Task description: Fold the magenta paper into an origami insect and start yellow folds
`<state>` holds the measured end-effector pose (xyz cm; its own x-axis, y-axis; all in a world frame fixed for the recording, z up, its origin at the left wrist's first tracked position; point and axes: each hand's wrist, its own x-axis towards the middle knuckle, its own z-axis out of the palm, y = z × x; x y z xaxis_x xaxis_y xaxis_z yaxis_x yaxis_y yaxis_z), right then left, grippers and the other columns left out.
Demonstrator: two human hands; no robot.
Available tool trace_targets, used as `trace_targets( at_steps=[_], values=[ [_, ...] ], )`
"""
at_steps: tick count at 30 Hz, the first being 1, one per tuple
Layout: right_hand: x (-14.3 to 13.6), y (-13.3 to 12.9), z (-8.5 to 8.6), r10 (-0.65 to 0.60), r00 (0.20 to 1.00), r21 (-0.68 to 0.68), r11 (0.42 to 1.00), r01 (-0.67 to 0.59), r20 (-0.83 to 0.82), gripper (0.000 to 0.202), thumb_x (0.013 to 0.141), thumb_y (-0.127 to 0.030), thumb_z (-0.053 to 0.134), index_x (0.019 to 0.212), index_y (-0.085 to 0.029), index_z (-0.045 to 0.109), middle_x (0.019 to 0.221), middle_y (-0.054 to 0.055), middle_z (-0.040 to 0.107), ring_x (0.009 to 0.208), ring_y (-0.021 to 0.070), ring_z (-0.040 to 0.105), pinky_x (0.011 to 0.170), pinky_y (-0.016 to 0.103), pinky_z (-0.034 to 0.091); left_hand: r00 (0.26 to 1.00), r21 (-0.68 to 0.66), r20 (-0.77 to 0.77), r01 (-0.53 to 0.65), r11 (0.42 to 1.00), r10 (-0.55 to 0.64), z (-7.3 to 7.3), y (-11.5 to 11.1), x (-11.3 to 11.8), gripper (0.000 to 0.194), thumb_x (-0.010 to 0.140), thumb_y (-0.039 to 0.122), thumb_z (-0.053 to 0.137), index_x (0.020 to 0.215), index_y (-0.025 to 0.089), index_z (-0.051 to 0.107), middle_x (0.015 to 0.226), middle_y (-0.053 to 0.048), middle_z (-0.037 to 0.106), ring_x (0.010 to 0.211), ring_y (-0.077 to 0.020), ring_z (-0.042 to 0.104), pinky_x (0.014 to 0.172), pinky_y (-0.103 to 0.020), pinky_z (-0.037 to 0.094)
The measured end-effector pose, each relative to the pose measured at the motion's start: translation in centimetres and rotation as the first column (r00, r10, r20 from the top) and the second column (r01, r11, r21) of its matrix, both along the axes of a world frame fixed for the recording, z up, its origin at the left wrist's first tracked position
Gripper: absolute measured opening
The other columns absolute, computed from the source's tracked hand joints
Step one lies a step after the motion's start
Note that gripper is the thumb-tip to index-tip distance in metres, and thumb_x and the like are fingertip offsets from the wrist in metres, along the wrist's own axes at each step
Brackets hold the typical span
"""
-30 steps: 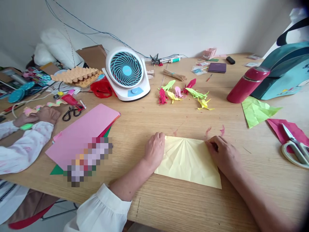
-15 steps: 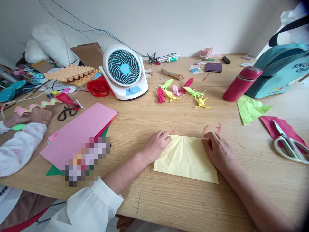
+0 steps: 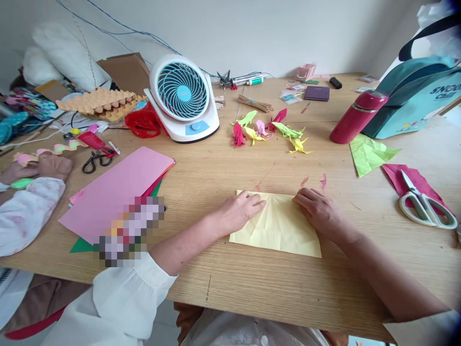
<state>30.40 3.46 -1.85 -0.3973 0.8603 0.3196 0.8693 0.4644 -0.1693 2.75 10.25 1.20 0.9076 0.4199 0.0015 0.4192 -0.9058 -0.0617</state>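
Observation:
A pale yellow sheet of paper point(image 3: 277, 233) lies on the wooden table, with fold lines fanning out from the middle of its far edge. My left hand point(image 3: 245, 211) rests over its upper left part, fingers bent and pressed together on the paper; the far left corner shows beyond them. At the far right corner, my right hand point(image 3: 320, 209) has its fingers curled over the edge, hiding that corner. Beyond the sheet are several small folded paper figures in red, pink, yellow and green, among them a yellow one point(image 3: 298, 145).
White-handled scissors point(image 3: 425, 206) lie on red paper at the right, near green paper point(image 3: 372, 156) and a red flask point(image 3: 358, 117). Pink paper point(image 3: 126, 187) is stacked at the left. A fan point(image 3: 183, 96) stands behind. Another person's hands point(image 3: 54, 166) are at far left.
My left hand has slid right, inward from the far left corner, uncovering it. My right hand has shifted slightly left, its fingers further over the paper. The view has tilted down a little.

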Motion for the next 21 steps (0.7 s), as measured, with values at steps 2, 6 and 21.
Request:
trace_targets(
  at_steps=[2,6,21],
  values=[
    [-0.2,-0.3,0.6,-0.009,1.0,-0.009,1.0,0.009,0.001,0.028,0.096,-0.009,0.038,0.085,-0.016,0.063,0.086,0.009,0.06,0.081,0.0204,0.055,0.07,0.031,0.041,0.999,-0.035,-0.001,-0.038,0.999,0.038,0.5,-0.3,0.4,0.05,0.089,-0.001,0.041,0.129,0.023,0.056,0.138,-0.008,0.056,0.104,-0.0227,0.057,0.076,-0.031,0.05],
    [-1.0,-0.3,1.9,-0.108,0.993,-0.077,0.991,0.111,0.044,0.026,0.096,-0.016,0.044,0.08,-0.017,0.064,0.083,0.006,0.062,0.074,0.0174,0.058,0.062,0.029,0.036,0.995,-0.046,-0.037,-0.092,0.995,0.09,1.8,-1.0,1.6,0.045,0.087,-0.004,0.04,0.118,0.02,0.062,0.128,-0.009,0.061,0.1,-0.0243,0.06,0.07,-0.032,0.049],
    [-3.2,0.1,1.0,-0.226,0.91,0.134,0.973,0.19,0.347,0.027,0.102,-0.03,0.04,0.089,-0.017,0.059,0.087,0.009,0.062,0.076,0.0225,0.053,0.069,0.034,0.028,0.943,0.083,-0.143,-0.291,0.953,0.301,1.3,-3.8,4.8,0.049,0.09,0.007,0.046,0.139,0.014,0.049,0.124,-0.016,0.061,0.09,-0.0275,0.066,0.057,-0.031,0.044]
  ],
)
